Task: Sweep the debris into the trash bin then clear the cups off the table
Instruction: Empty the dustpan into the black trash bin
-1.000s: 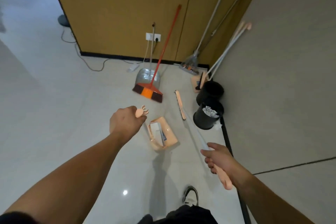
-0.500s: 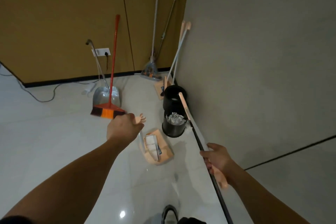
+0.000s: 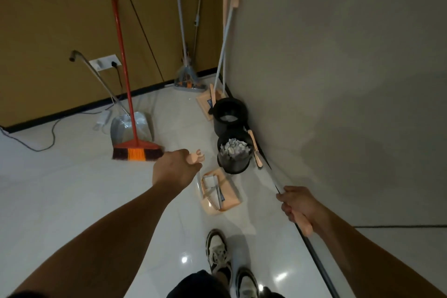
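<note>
The left hand (image 3: 174, 169) is gripping the peach dustpan handle (image 3: 195, 158), with the dustpan (image 3: 219, 191) now standing just below and to its right, closer to the trash bin (image 3: 233, 156) than half a second ago. The right hand (image 3: 298, 205) is curling tight around the broom handle (image 3: 302, 222) — its head (image 3: 255, 150) has been swinging across and is now reaching beside the bin, against the wall. Paper scraps are filling the bin already, so the emptying is probably close — no cups or table are showing.
</note>
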`<state>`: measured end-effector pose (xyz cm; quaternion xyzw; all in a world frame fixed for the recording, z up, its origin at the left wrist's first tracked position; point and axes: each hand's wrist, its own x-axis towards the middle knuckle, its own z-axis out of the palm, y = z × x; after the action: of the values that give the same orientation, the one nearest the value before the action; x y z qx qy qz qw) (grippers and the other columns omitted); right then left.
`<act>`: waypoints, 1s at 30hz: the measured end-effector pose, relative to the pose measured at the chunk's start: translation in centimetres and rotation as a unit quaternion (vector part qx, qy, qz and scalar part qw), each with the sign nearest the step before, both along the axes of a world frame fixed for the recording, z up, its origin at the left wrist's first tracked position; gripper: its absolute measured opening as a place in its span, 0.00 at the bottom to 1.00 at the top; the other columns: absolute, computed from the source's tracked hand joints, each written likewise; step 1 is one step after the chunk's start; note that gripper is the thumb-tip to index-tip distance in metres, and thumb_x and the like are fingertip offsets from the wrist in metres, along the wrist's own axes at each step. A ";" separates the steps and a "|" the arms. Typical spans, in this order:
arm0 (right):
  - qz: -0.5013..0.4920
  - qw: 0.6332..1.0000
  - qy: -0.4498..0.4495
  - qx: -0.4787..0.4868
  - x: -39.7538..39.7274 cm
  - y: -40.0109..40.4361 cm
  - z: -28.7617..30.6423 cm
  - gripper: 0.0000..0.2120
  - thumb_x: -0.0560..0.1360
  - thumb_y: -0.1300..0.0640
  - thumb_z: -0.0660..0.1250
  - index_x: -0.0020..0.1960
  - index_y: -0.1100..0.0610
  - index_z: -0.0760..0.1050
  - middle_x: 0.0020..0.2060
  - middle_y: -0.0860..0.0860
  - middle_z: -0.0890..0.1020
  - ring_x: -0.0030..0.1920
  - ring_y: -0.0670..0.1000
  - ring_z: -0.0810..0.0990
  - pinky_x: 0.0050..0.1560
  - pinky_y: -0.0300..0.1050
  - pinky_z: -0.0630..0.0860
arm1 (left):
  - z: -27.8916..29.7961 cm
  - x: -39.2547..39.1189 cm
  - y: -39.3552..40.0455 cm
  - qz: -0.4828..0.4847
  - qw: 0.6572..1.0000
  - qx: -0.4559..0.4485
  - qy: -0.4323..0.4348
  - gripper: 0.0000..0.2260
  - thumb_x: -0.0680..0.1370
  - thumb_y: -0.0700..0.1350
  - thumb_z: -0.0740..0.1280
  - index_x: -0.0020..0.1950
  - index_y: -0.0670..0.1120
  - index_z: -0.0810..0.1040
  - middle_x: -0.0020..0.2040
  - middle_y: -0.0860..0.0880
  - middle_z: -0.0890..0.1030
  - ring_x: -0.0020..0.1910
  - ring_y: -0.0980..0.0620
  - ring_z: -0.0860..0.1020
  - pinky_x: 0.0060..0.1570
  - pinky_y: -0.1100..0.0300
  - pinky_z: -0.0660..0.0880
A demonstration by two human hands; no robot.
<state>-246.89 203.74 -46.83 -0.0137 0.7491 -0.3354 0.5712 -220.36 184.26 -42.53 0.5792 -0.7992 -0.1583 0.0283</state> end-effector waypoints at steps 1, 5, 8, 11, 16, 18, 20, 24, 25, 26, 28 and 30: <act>0.010 1.000 0.001 0.005 -0.1 -0.5 -0.4 0.15 0.77 0.64 0.69 0.61 0.58 0.70 0.24 0.53 0.73 0.22 0.48 0.70 0.23 0.38 0.67 | -0.4 -0.3 -0.7 -0.001 1.000 0.006 -0.001 0.14 0.72 0.62 0.67 0.37 0.53 0.72 0.31 0.56 0.73 0.32 0.55 0.74 0.28 0.63 0.65; 0.049 0.999 0.006 0.024 -0.2 -2.0 -1.3 0.10 0.76 0.64 0.68 0.57 0.61 0.74 0.25 0.53 0.74 0.24 0.49 0.71 0.24 0.39 0.69 | -1.9 -0.7 -2.7 0.006 1.000 0.019 -0.003 0.14 0.73 0.61 0.66 0.36 0.52 0.71 0.31 0.55 0.74 0.30 0.55 0.73 0.29 0.62 0.69; 0.087 0.996 -0.004 0.025 0.3 -3.3 -1.4 0.08 0.74 0.65 0.67 0.53 0.64 0.78 0.27 0.54 0.74 0.24 0.49 0.71 0.25 0.40 0.68 | -2.5 -0.4 -3.8 0.031 0.999 0.041 -0.015 0.14 0.74 0.61 0.66 0.37 0.52 0.72 0.32 0.53 0.76 0.32 0.54 0.75 0.35 0.59 0.76; 0.111 0.994 -0.009 0.021 1.3 -5.0 -1.5 0.10 0.73 0.64 0.67 0.53 0.65 0.78 0.27 0.54 0.74 0.24 0.49 0.71 0.25 0.40 0.68 | -2.4 0.1 -4.8 0.043 0.998 0.048 -0.023 0.13 0.73 0.60 0.67 0.37 0.52 0.72 0.32 0.53 0.76 0.32 0.54 0.75 0.35 0.59 0.76; 0.133 0.990 -0.025 0.031 3.4 -7.8 -1.6 0.03 0.75 0.65 0.67 0.47 0.60 0.77 0.26 0.55 0.73 0.23 0.49 0.70 0.25 0.39 0.67 | -1.4 0.7 -5.9 0.047 0.997 0.057 -0.017 0.12 0.73 0.57 0.67 0.36 0.51 0.74 0.32 0.53 0.77 0.32 0.54 0.76 0.35 0.58 0.77; 0.116 0.992 -0.047 0.035 3.6 -8.3 -1.2 0.04 0.76 0.64 0.67 0.50 0.59 0.76 0.27 0.55 0.72 0.24 0.48 0.69 0.24 0.38 0.65 | -1.1 1.1 -6.3 0.064 0.996 0.056 -0.011 0.12 0.73 0.56 0.67 0.35 0.51 0.74 0.31 0.53 0.77 0.31 0.54 0.76 0.32 0.60 0.74; 0.087 0.992 -0.084 0.028 3.4 -8.4 -0.6 0.03 0.78 0.63 0.67 0.49 0.59 0.74 0.28 0.54 0.71 0.24 0.47 0.67 0.24 0.37 0.64 | -0.9 1.5 -6.4 0.085 0.995 0.050 -0.002 0.12 0.73 0.56 0.68 0.35 0.51 0.75 0.30 0.53 0.76 0.30 0.55 0.75 0.29 0.63 0.68; 0.026 0.991 -0.131 0.009 2.6 -7.4 0.5 0.08 0.79 0.62 0.67 0.43 0.56 0.70 0.28 0.52 0.71 0.23 0.45 0.67 0.22 0.35 0.64 | -0.7 0.9 -5.9 0.106 0.993 0.044 0.015 0.13 0.73 0.58 0.67 0.34 0.51 0.75 0.29 0.54 0.77 0.29 0.56 0.76 0.29 0.62 0.70; 0.017 0.991 -0.129 0.008 2.4 -7.2 0.7 0.09 0.79 0.63 0.66 0.43 0.56 0.69 0.28 0.52 0.71 0.23 0.45 0.67 0.21 0.35 0.63 | -0.7 0.4 -5.7 0.109 0.993 0.042 0.021 0.13 0.73 0.58 0.67 0.34 0.51 0.75 0.29 0.54 0.77 0.29 0.56 0.76 0.28 0.62 0.70; 0.012 0.992 -0.123 0.007 2.0 -7.3 0.9 0.09 0.80 0.63 0.65 0.42 0.56 0.69 0.28 0.53 0.70 0.22 0.45 0.66 0.21 0.35 0.63 | -0.7 -0.1 -5.5 0.113 0.992 0.040 0.026 0.13 0.73 0.58 0.67 0.34 0.51 0.74 0.29 0.54 0.76 0.29 0.56 0.76 0.28 0.63 0.69; 0.005 0.994 -0.106 0.011 0.4 -7.8 0.9 0.10 0.80 0.63 0.64 0.41 0.56 0.68 0.27 0.53 0.68 0.21 0.45 0.65 0.20 0.34 0.62 | -0.8 -1.3 -5.1 0.120 0.992 0.038 0.030 0.14 0.73 0.58 0.67 0.34 0.50 0.74 0.28 0.54 0.76 0.28 0.56 0.76 0.28 0.63 0.69; -0.010 0.993 -0.114 0.014 -1.8 -8.6 0.8 0.11 0.81 0.63 0.63 0.41 0.56 0.67 0.26 0.52 0.68 0.19 0.44 0.65 0.18 0.33 0.62 | -0.9 -2.6 -4.5 0.130 0.991 0.030 0.026 0.14 0.73 0.58 0.67 0.34 0.50 0.74 0.28 0.54 0.76 0.29 0.56 0.76 0.29 0.63 0.70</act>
<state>-248.66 195.14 -46.03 0.0399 0.6840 -0.3296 0.6495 -222.96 179.72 -43.40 0.6743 -0.7111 -0.1923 0.0513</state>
